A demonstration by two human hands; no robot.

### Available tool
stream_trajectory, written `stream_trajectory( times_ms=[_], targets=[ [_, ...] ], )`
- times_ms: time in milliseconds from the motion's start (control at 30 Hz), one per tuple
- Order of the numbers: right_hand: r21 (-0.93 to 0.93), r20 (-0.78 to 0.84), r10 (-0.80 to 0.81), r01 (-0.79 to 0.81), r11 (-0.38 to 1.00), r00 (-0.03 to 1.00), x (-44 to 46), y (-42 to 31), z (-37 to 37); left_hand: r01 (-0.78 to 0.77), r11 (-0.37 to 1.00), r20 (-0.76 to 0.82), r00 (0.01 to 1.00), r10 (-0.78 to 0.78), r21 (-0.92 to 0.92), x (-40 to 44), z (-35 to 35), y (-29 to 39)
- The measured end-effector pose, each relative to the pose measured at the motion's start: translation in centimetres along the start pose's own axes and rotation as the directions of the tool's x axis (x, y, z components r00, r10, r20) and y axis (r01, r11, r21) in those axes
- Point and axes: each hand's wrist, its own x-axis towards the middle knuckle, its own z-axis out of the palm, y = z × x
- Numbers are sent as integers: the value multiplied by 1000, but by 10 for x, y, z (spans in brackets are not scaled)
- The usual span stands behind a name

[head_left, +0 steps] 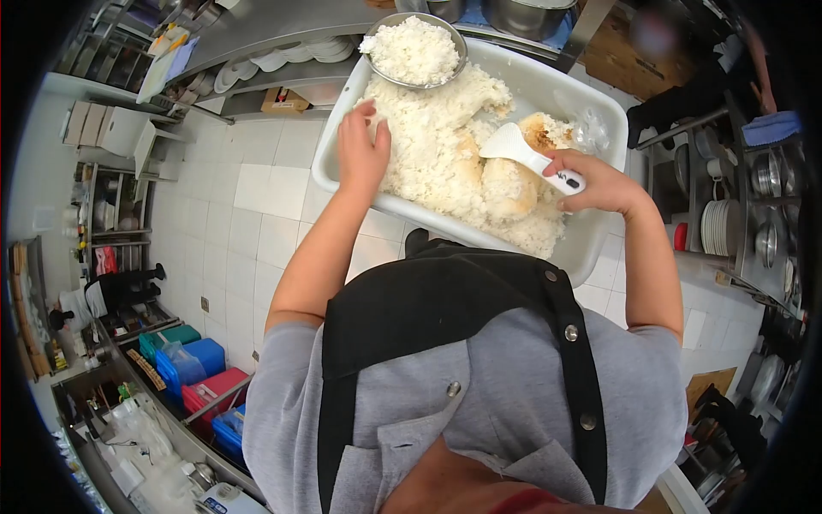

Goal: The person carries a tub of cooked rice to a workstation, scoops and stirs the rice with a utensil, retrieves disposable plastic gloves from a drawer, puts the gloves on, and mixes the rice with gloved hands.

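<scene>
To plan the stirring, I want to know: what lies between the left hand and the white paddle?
In the head view, heaped rice, mostly white, lies between the left hand and the paddle.

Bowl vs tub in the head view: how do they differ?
Shape: the bowl is round; the tub is a rounded rectangle.
Size: the bowl is much smaller than the tub.
Look: the bowl is metallic, the tub white plastic-looking.
Contents: the bowl's rice looks all white; the tub's includes browned patches.
Shared: both hold rice.

here's the white tub (585, 248), loaded with rice (428, 141), browned lumps (511, 187) and clear plastic (591, 128) right, metal bowl (463, 62) over the far rim!
</scene>
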Motion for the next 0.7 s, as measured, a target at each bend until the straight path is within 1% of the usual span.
stream_trajectory(
  times_ms=[33, 67, 100, 133, 167, 200, 233, 300, 367, 400, 433, 467, 500, 567, 600, 633, 700],
  targets=[
    [1, -2, 4, -4, 1000, 1000, 4, 0, 2, 183, 970, 36, 983, -180, -163, 12, 5, 3],
    [-146, 29, 176, -170, 975, 984, 11, -4, 5, 183, 969, 40, 983, -179, -166, 26, 9, 3],
    [-293, 30, 346, -322, 900, 938, 16, -8, 9, 216, 974, 33, 976, -214, -73, 42, 12, 2],
    [-294, 21, 348, -327, 898, 937, 22, -7, 20, 245, 969, 21, 969, -245, 18, 56, 14, 6],
    [-383, -123, 356, -376, 844, 926, 29, -4, 32, 239, 971, 20, 971, -239, 10, 68, 14, 12],
    [-458, -266, 342, -430, 778, 901, 35, -9, 38, 307, 941, 65, 946, -318, 141, 79, 12, 20],
    [-458, -274, 340, -433, 776, 900, 35, -15, 37, 363, 891, 98, 911, -401, 274, 89, 13, 24],
    [-523, -383, 278, -455, 720, 881, 30, -31, 36, 343, 903, 104, 919, -379, 257, 106, 33, -10],
    [-524, -385, 272, -451, 723, 882, 32, -17, 29, 323, 915, 114, 927, -357, 240, 116, 32, -27],
    [-526, -383, 264, -444, 725, 885, 37, -9, 25, 442, 892, 239, 860, -450, 92, 120, 28, -29],
    [-523, -390, 267, -450, 724, 881, 47, -3, 24, 561, 827, 375, 775, -508, -39, 124, 26, -31],
    [-424, -347, 323, -454, 784, 881, 60, 3, 25, 588, 798, 309, 789, -530, -131, 123, 30, -37],
    [-319, -298, 371, -458, 830, 880, 71, 7, 27, 584, 801, 313, 791, -525, -133, 123, 30, -38],
    [-297, -293, 395, -476, 828, 870, 88, 7, 36, 598, 783, 282, 792, -542, -172, 119, 29, -39],
    [-279, -282, 418, -491, 825, 863, 91, 6, 39, 583, 797, 336, 790, -512, -158, 122, 26, -40],
    [-273, -283, 427, -499, 822, 858, 88, 8, 38, 583, 797, 346, 788, -508, -157, 121, 27, -39],
    [-309, -166, 454, -483, 819, 875, 78, 6, 27, 595, 781, 337, 787, -517, -190, 120, 27, -35]
  ],
)
